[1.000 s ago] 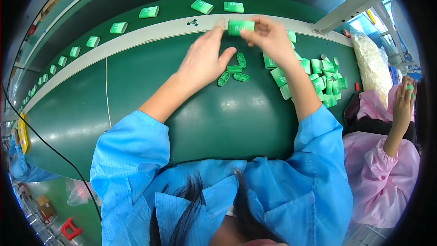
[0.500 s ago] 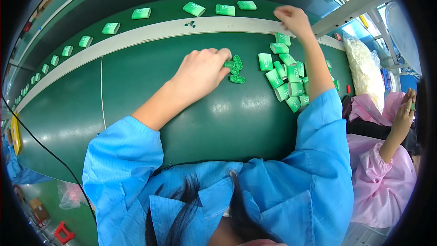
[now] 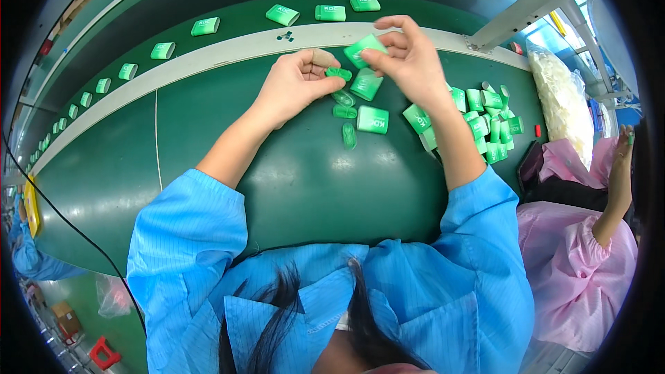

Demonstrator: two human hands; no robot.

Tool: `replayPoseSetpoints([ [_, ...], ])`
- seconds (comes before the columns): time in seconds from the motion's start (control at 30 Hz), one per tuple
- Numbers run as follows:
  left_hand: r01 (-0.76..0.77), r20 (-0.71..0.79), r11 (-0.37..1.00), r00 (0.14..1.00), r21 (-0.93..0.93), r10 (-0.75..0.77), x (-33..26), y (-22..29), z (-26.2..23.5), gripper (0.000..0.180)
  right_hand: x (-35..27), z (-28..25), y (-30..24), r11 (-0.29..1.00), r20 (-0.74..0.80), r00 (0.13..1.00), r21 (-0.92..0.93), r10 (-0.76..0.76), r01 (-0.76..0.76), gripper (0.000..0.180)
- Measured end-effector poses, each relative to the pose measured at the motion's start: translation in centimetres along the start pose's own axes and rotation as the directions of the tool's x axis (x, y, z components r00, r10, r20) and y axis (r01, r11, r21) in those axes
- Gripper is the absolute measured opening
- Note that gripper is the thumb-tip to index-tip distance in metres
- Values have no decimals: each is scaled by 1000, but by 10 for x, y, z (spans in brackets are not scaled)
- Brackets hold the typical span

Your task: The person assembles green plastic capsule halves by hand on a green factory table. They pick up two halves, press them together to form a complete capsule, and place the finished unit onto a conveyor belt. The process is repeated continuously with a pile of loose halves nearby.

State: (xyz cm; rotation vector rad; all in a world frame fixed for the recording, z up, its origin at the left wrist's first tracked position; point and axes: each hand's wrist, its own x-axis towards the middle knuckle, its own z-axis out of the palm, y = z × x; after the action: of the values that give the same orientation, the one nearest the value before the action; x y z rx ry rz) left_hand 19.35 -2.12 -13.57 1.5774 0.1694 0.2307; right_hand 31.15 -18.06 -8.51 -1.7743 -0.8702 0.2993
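Sleeves (image 3: 373, 120) newly lay beside green oval pieces (image 3: 344, 111); the right hand (image 3: 414, 68) gripped another sleeve (image 3: 363, 49) (left hand (image 3: 285, 88) pinching a small piece (image 3: 339, 75)), bringing both kinds close.

ok so we can see short white block lettering on the green sleeve (image 3: 373, 120) lying on the worktop (image 3: 298, 187) | similar print on the nearer green cases (image 3: 330, 13) past the pale rail (image 3: 454, 41) | the held sleeve (image 3: 364, 50) in the right fingers (image 3: 402, 22) is too blurry for us | far-left cases (image 3: 62, 124) too tiny to read
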Motion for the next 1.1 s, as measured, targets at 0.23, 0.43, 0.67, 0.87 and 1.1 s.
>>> replayPoseSetpoints([
  [0.23,58,-4,932,998,-359,-63,6,-2,-5,25,-6,14,16,932,124,980,312,154,-185,31],
  [0.43,13,-41,938,999,-348,-30,8,-7,1,28,-5,16,23,933,172,973,300,154,-201,28],
  [0.67,-84,-69,995,994,46,87,6,-5,-2,33,-4,16,28,955,137,984,257,118,-150,31],
  [0.87,-128,-19,965,991,229,136,8,-2,-9,31,-2,13,30,968,160,985,229,70,-106,29],
  [1.1,-155,-121,887,966,434,228,3,-6,3,31,-2,16,33,981,135,987,160,87,-109,30],
])
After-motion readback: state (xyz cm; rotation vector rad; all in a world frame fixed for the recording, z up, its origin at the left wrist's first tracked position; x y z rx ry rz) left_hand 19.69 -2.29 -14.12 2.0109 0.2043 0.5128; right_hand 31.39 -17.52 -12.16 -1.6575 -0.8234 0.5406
